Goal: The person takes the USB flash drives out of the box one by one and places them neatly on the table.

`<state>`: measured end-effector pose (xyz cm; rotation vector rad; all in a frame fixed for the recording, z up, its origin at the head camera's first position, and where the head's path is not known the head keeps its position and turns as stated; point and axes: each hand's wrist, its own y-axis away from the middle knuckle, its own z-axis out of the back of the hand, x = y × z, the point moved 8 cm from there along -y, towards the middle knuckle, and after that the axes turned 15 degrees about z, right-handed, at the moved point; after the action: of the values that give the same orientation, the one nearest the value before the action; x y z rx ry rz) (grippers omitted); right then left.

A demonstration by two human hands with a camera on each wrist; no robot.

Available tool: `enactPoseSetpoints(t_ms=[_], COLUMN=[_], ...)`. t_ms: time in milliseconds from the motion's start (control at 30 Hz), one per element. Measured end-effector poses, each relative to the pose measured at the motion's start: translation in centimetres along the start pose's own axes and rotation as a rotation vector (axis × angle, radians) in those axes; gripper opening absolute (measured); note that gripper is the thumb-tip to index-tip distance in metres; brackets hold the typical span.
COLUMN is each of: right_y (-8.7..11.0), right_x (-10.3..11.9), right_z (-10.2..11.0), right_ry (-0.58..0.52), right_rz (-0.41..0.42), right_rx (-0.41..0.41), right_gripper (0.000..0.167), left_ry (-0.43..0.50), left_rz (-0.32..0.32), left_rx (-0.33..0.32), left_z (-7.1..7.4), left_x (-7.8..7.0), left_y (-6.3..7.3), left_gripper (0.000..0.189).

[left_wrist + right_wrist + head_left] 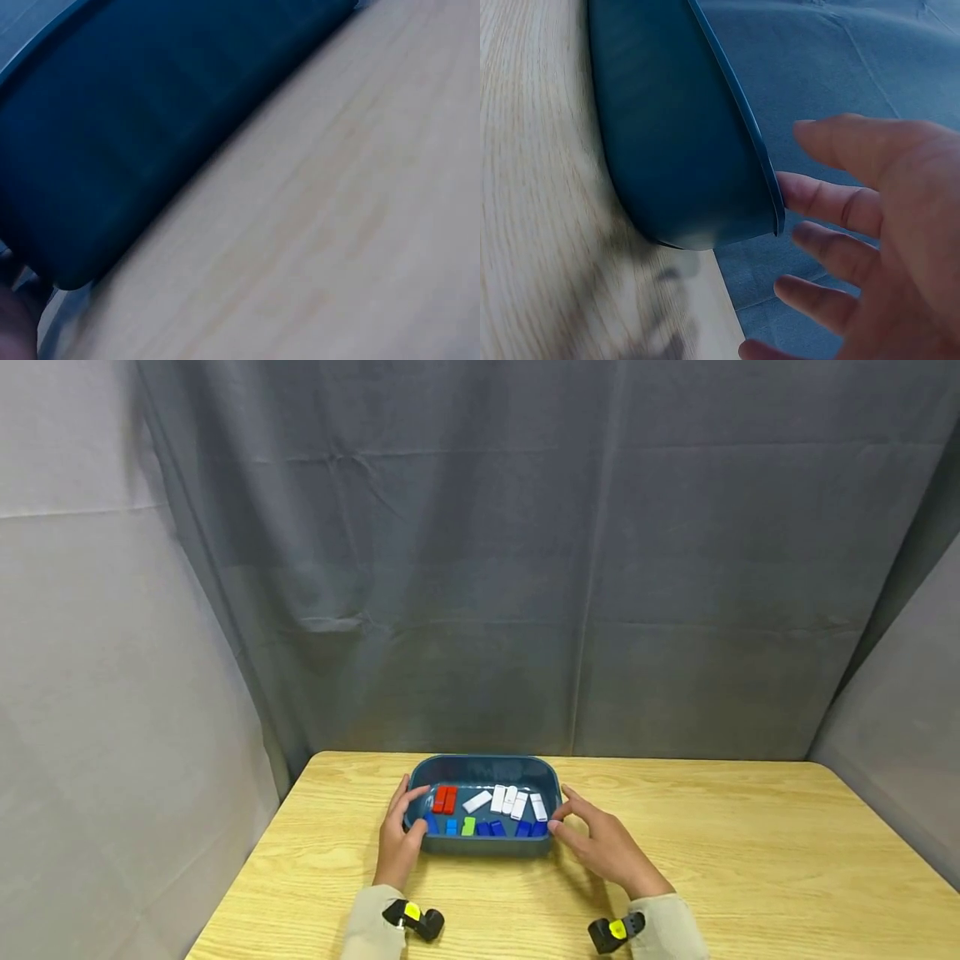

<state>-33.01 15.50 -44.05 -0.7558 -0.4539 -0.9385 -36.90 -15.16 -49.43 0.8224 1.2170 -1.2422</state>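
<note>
A dark teal tray with raised walls stands on the table and fills most of the left wrist view. My left hand grips its left end, thumb at the near corner and index finger over the rim. At the tray's right end is my right hand; in the right wrist view its fingers are spread, one fingertip right at the rim and the thumb apart from it. Inside lie red blocks, several white blocks, several dark blue blocks, a light blue block and a green block.
The light wooden table extends on both sides of the tray. A grey curtain hangs behind its far edge, with pale cloth at the left. Each sleeve carries a black wrist camera.
</note>
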Motion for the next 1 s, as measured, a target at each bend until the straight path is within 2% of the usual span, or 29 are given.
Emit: enactPoseSetpoints(t_ms=[133,400,633,1000], right_y=[-0.2,-0.2,0.1,0.1], right_x=[0.1,0.4,0.9,1.2], right_z=[0.2,0.7,1.1,1.6], right_ry=[0.003,0.024,0.007,0.040], right_rz=[0.000,0.002,0.031,0.062], right_rx=[0.002,0.049,0.068,0.069], right_gripper=[0.008,0.018,0.023,0.021], left_ry=[-0.020,-0.003,-0.012,0.027], left_rz=[-0.024,-0.058,-0.050,-0.063], left_rx=[-0.005,0.048,0.028,-0.058], left_z=[0.1,0.5,0.0,0.7], left_x=[-0.6,-3.9,-1.0,-1.4], left_y=[0.6,2.8,1.9,2.1], left_gripper=[0.048,0.048,0.048,0.043])
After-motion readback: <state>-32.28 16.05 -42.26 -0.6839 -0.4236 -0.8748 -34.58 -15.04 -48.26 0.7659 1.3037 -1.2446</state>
